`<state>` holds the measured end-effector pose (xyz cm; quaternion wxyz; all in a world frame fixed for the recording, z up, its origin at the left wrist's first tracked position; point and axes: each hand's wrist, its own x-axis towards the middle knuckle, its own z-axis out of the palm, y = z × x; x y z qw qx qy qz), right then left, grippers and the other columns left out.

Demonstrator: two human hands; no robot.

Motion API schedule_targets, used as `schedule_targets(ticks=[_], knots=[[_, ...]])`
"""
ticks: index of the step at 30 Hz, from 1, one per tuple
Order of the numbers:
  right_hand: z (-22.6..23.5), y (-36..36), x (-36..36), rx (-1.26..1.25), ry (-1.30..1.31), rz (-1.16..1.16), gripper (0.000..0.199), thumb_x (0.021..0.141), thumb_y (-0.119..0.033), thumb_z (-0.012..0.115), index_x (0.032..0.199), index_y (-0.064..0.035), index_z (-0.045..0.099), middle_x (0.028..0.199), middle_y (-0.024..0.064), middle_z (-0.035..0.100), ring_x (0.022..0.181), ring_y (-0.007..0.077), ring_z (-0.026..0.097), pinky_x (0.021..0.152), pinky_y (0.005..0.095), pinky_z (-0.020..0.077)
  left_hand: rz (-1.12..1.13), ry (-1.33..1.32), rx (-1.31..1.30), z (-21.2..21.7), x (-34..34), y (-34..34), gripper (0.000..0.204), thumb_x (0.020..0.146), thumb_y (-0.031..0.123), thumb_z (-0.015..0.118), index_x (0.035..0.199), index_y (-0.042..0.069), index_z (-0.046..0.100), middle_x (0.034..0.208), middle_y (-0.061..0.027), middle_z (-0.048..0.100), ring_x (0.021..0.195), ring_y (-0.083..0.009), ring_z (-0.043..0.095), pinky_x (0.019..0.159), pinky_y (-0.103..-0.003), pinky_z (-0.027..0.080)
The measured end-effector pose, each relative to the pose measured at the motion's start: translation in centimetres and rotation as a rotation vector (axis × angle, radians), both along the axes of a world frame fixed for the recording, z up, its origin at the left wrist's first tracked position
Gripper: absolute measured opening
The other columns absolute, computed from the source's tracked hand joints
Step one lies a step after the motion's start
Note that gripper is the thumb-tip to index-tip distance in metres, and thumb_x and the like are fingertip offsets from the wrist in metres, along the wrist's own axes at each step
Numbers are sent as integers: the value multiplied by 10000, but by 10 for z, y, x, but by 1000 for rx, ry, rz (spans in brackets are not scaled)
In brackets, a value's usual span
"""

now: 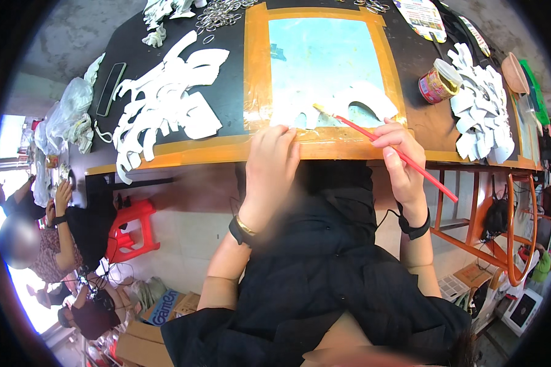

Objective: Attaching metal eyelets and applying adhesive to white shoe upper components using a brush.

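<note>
My right hand (404, 160) pinches a red brush (358, 128), white pieces (368, 96) left of that grip, the left hand (269, 160) (I can't tell its hold over this feed) beside them.

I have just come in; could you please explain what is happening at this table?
The person's right hand holds a red brush, its bristles at white curved pieces on a pale blue sheet. The left hand is near them; its grip is unclear. More white pieces lie piled left and right, with a jar beside the right pile.
</note>
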<state>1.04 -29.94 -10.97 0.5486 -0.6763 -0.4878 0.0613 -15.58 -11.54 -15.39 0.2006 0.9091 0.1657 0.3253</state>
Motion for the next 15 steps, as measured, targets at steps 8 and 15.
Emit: schedule_targets(ticks=[8, 15], knots=[[2, 2, -6, -25, -46, 43, 116, 840, -68, 530, 889, -26, 626, 912, 122, 649, 922, 290, 630, 1063, 517, 373, -6, 77, 48, 4, 0, -4, 380, 840, -2, 655, 1204, 108, 650, 1109, -117, 573, 1040, -319, 532, 902, -401, 472], [4, -14, 7, -18, -132, -80, 121, 849, -77, 522, 885, -19, 622, 916, 129, 649, 918, 299, 627, 1057, 501, 380, -29, 150, 67, 5, 0, -6, 468, 812, -29, 636, 1245, 150, 637, 1182, -142, 507, 1084, -338, 493, 918, -414, 458]])
